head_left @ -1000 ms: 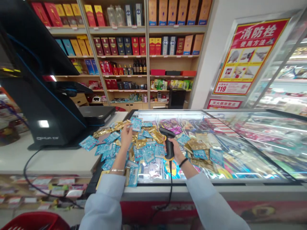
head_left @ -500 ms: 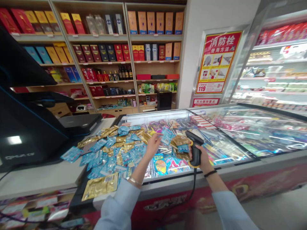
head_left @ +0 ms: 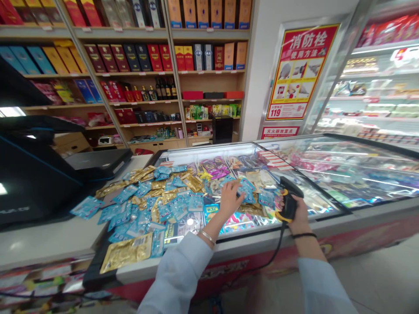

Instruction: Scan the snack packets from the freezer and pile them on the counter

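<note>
My right hand [head_left: 298,213] is wrapped round a black and yellow handheld scanner [head_left: 289,203], whose cable hangs down over the freezer's front. My left hand [head_left: 231,198] has its fingers spread over blue packets [head_left: 246,188] on the glass lid; whether it grips one is hard to see. Gold packets [head_left: 253,209] lie partly under the blue ones, between my two hands. To the left spreads a large heap of blue and gold packets [head_left: 178,205]. One big gold packet [head_left: 127,254] lies flat at the freezer's near left corner.
A glass-topped freezer [head_left: 262,255] stands in front of me. On the left, a dark checkout machine [head_left: 36,174] rests on a white counter [head_left: 49,248]. Shelves of boxed goods [head_left: 131,76] line the back, with a red and yellow poster [head_left: 303,72] right of them.
My left hand has moved right, from the heap's edge onto the packets near the scanner. The scanner in my right hand has shifted right, and the view has tilted down.
</note>
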`<action>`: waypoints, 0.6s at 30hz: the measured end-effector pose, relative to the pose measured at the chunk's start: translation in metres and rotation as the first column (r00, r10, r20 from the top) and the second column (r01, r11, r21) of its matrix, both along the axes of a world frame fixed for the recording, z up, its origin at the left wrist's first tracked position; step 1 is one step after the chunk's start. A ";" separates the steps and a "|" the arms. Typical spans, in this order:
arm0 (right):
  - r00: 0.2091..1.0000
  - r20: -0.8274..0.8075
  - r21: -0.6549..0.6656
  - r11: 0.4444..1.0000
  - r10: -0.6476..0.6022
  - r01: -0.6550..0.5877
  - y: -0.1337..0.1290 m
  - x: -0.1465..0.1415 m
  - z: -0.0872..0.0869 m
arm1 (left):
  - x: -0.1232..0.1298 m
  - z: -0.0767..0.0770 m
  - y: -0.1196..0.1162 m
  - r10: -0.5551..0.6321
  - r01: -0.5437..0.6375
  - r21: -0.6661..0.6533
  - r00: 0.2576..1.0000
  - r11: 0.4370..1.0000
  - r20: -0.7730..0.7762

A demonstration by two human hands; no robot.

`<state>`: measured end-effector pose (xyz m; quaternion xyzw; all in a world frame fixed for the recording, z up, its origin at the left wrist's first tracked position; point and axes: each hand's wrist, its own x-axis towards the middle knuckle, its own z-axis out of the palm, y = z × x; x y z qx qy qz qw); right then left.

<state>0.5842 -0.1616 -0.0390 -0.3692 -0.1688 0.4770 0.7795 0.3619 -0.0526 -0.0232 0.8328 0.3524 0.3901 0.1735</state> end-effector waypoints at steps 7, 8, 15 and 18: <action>0.999 0.006 0.003 0.999 0.052 -0.052 0.001 0.003 -0.002 | 0.000 -0.010 0.002 -0.038 0.032 -0.062 0.994 0.998 -0.101; 0.999 -0.002 0.002 0.999 0.052 -0.052 0.001 0.003 -0.001 | 0.000 -0.011 0.002 -0.048 0.041 -0.065 0.994 0.997 -0.103; 1.000 -0.005 0.027 1.000 0.012 -0.012 -0.002 0.000 0.004 | 0.000 -0.014 0.003 -0.072 0.064 -0.070 0.990 0.995 -0.120; 1.000 -0.018 0.012 1.000 0.005 -0.005 -0.002 -0.002 0.007 | -0.002 -0.011 0.001 -0.044 0.036 -0.052 0.988 0.998 -0.147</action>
